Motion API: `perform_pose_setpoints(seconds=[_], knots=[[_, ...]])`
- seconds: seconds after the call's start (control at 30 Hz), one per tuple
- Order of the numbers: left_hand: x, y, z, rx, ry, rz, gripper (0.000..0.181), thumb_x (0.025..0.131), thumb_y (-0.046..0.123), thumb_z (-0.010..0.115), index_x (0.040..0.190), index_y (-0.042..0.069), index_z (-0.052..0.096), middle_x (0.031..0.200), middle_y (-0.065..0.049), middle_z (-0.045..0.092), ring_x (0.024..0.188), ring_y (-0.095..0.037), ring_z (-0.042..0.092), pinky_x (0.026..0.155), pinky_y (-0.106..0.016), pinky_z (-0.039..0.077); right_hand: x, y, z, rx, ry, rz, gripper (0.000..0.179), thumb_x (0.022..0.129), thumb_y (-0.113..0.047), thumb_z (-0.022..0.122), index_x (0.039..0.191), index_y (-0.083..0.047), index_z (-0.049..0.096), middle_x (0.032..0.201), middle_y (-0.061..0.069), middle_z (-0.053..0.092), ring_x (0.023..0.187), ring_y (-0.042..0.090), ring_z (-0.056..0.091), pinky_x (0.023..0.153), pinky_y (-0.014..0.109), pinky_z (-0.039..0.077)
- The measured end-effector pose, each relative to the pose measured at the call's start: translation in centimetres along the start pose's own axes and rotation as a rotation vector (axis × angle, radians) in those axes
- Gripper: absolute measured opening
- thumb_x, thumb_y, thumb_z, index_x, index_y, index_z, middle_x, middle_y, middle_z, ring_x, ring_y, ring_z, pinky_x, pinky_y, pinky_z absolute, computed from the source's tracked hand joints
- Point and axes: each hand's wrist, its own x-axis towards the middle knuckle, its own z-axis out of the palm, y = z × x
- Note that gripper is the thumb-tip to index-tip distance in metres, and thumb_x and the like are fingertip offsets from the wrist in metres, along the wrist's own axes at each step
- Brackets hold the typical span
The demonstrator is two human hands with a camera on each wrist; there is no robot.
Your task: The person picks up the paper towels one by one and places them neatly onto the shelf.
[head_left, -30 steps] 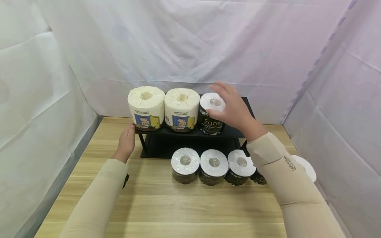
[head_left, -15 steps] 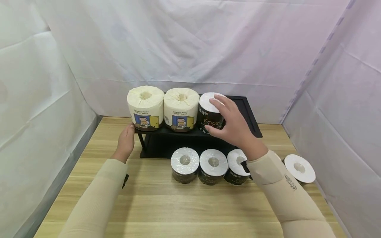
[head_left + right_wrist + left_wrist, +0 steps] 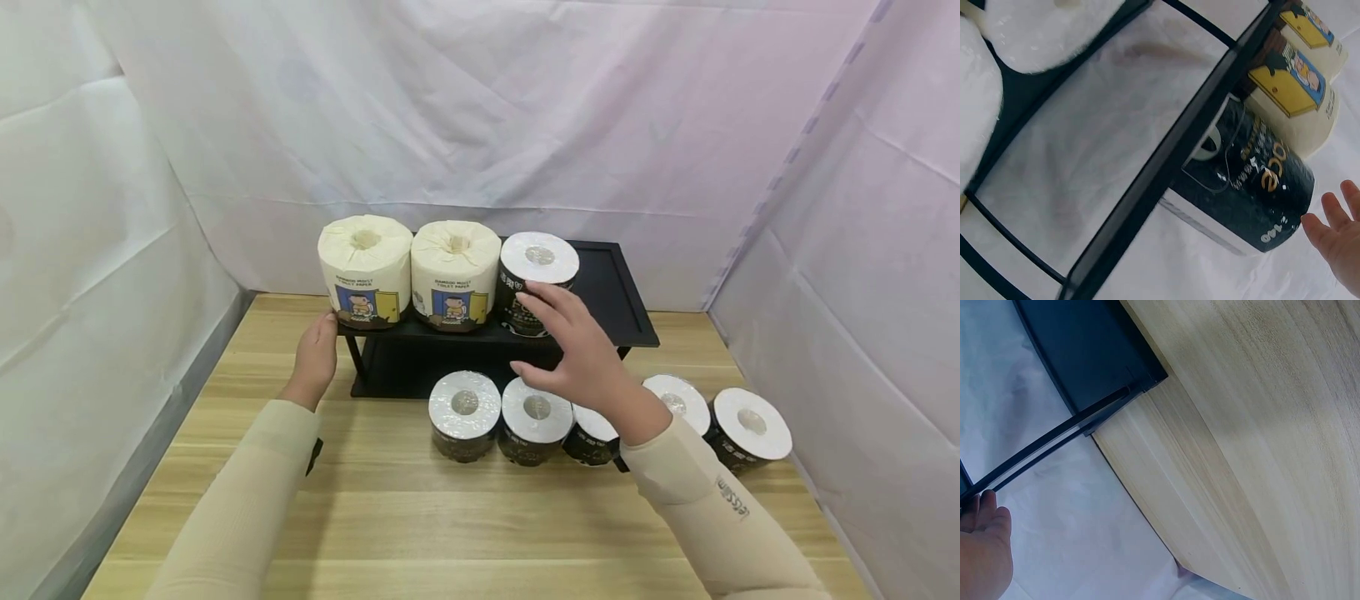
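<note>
On the upper level of a two-tier black shelf rack (image 3: 611, 283) stand two cream-wrapped toilet paper rolls (image 3: 365, 258) (image 3: 455, 267) and one black-wrapped roll (image 3: 538, 257) with a white top. My left hand (image 3: 313, 358) holds the rack's front left corner, thumb near the top edge; the left wrist view has its fingers (image 3: 985, 512) against the black frame. In front of the black-wrapped roll, my right hand (image 3: 581, 358) is spread and holds nothing. The right wrist view places this hand (image 3: 1338, 250) close to the roll's top end (image 3: 1272, 181).
Several black-wrapped rolls (image 3: 465, 404) stand in a row on the wooden table (image 3: 450, 533) before the rack, reaching to the right. My right forearm partly covers some. White sheeting (image 3: 465, 108) encloses the back and sides.
My right hand has come down and toward me, off the black-wrapped roll's top, and its fingers stay spread. The roll stands where it was. My left hand has kept its place on the rack.
</note>
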Motion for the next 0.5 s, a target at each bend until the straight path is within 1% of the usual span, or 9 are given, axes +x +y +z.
perform_pose_setpoints(seconds=[0.1, 0.2, 0.33, 0.5], knots=[[0.0, 0.1, 0.0, 0.001, 0.002, -0.004, 0.064, 0.104, 0.042, 0.009, 0.153, 0.002, 0.02, 0.157, -0.02, 0.02, 0.145, -0.037, 0.016, 0.118, -0.053, 0.016, -0.5, -0.2, 0.5, 0.001, -0.015, -0.014, 0.08, 0.072, -0.021, 0.084, 0.14, -0.004, 0.047, 0.144, 0.016, 0.043, 0.132, 0.033, 0.04, 0.1, 0.051, 0.044], [-0.1, 0.1, 0.0, 0.0, 0.002, -0.006, 0.064, 0.104, 0.042, 0.009, 0.153, 0.002, 0.02, 0.157, -0.02, 0.021, 0.145, -0.037, 0.016, 0.118, -0.053, 0.016, -0.9, -0.5, 1.1, 0.009, -0.045, -0.007, 0.08, 0.072, -0.022, 0.084, 0.14, -0.004, 0.047, 0.144, 0.016, 0.043, 0.132, 0.033, 0.04, 0.099, 0.05, 0.045], [0.0, 0.1, 0.0, 0.006, 0.003, -0.007, 0.065, 0.104, 0.042, 0.009, 0.153, 0.002, 0.019, 0.157, -0.02, 0.02, 0.145, -0.037, 0.015, 0.118, -0.052, 0.016, -1.4, -0.9, 1.7, 0.031, -0.093, 0.029, 0.078, 0.074, -0.023, 0.082, 0.141, -0.005, 0.047, 0.146, 0.013, 0.042, 0.132, 0.031, 0.04, 0.1, 0.049, 0.045], [0.1, 0.0, 0.0, 0.012, 0.006, -0.011, 0.065, 0.104, 0.042, 0.008, 0.153, 0.001, 0.018, 0.158, -0.021, 0.019, 0.145, -0.038, 0.015, 0.118, -0.053, 0.015, -1.9, -1.2, 2.5, 0.015, -0.142, 0.079, 0.075, 0.077, -0.027, 0.08, 0.141, -0.007, 0.048, 0.147, 0.011, 0.041, 0.133, 0.03, 0.04, 0.1, 0.048, 0.045]])
